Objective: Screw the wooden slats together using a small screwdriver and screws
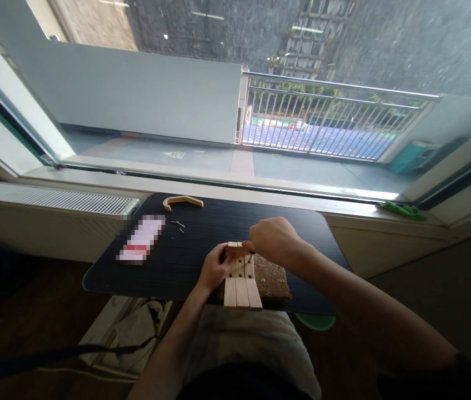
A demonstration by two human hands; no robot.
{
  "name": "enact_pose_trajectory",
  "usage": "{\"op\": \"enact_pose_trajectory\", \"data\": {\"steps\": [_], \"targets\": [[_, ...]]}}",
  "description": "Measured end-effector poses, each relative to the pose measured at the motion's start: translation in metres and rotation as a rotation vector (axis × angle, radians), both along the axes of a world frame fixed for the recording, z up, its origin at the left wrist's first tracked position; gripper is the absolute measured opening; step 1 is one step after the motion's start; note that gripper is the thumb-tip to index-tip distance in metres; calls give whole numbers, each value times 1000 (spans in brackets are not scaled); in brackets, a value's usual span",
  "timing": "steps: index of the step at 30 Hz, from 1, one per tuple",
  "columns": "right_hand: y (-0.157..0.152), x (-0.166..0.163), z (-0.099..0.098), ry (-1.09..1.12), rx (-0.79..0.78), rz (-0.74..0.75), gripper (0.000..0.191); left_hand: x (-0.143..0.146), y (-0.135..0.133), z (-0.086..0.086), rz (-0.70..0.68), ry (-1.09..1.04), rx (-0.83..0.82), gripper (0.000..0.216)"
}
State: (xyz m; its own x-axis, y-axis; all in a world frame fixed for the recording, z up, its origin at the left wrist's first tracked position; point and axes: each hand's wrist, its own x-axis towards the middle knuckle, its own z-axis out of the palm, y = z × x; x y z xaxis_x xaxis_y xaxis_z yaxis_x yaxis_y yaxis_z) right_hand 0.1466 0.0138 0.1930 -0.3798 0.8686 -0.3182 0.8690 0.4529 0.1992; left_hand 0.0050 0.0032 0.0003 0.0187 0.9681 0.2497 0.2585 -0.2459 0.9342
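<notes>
- Where the slatted wooden piece (241, 289) lies near the bottom of the view, the large window (235, 94) spans everything well beyond it.
- The dark counter (214, 228) spreads under and around the slatted wooden piece, reaching farther to its left than to its right.
- The white radiator (52, 206) stands well to the left of that piece and beyond it.
- The rough brown slab (275, 278) lies directly beneath the piece, most of its visible part showing on the right.
- The piece itself has three pale strips side by side, with small dark holes across its middle.
- The blurred pink-and-white rectangle (146, 239) lies well to the piece's left.
- The right hand (275, 236) is above the piece's far right side, fingers curled tight around a tool.
- The left hand (214, 268) is at the piece's far left side, fingers gripping its edge.
- The hooked wooden piece (184, 200) lies beyond the slatted one, to its left.
- The thin dark tool (251, 256) meets the piece's right strip; its handle is hidden.
- The small metal bits (178, 223) lie to the piece's left, nearer than the hooked one.
</notes>
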Motion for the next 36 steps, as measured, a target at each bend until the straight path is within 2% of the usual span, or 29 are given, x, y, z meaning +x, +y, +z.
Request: {"op": "enact_pose_trajectory", "data": {"steps": [5,11,16,28,32,36], "targets": [[5,4,-7,30,28,-53,42,0,1,-3,10,-1,-5,21],[-2,11,-12,120,118,45,34,0,2,-5,-5,13,4,20],[-6,15,-10,159,29,124,30,-1,1,-5,3,-7,5,19],[-1,30,-9,220,-215,182,24,0,1,-2,-6,-15,4,20],[0,30,-11,238,-216,190,23,-1,0,-2,-13,-17,-3,20],[-3,29,-10,202,-144,155,24,0,0,-1,-3,-22,-7,21]]}}
